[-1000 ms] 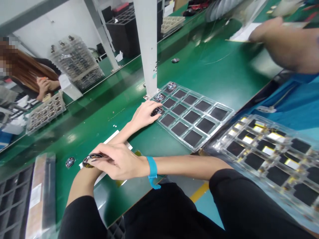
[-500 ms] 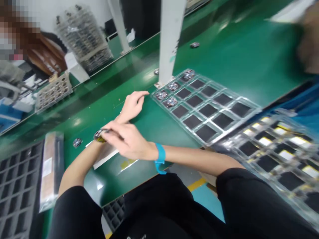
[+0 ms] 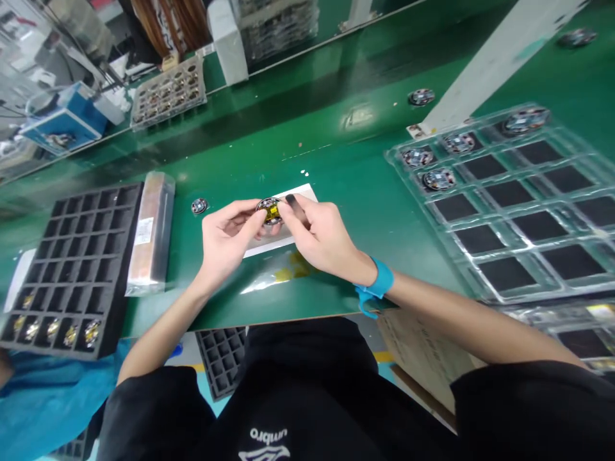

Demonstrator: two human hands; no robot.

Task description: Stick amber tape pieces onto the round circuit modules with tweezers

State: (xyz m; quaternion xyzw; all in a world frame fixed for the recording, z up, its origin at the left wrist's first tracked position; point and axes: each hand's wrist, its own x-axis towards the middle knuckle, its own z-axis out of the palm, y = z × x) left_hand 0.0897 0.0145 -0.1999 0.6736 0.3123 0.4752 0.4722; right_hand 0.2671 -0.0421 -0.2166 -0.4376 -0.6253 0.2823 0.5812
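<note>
Between both hands, above a white sheet (image 3: 307, 192), is a small round circuit board (image 3: 272, 211) with a yellow patch on its upper face. My left hand (image 3: 228, 232) pinches its left side with thumb and fingers. On its other side, the thumb and fingers of my right hand (image 3: 321, 234) close on the edge. A dark, slim stick-like tool (image 3: 296, 208) also sits in the right hand; its tip is hidden. A blue band (image 3: 382, 278) circles my right wrist. Yellow pieces on a clear film (image 3: 283, 275) lie just in front of the sheet.
At right lies a clear tray (image 3: 451, 240) with several round boards in its back-left pockets, by a white post (image 3: 500, 64). On the left are a black compartment tray (image 3: 81, 256) and a wrapped bar (image 3: 151, 234). Single boards (image 3: 198, 205) rest on the green bench (image 3: 288, 150).
My left hand has drawn back from near the clear tray and now grips the round board together with my right hand. The view has swung, bringing more of the left bench in.
</note>
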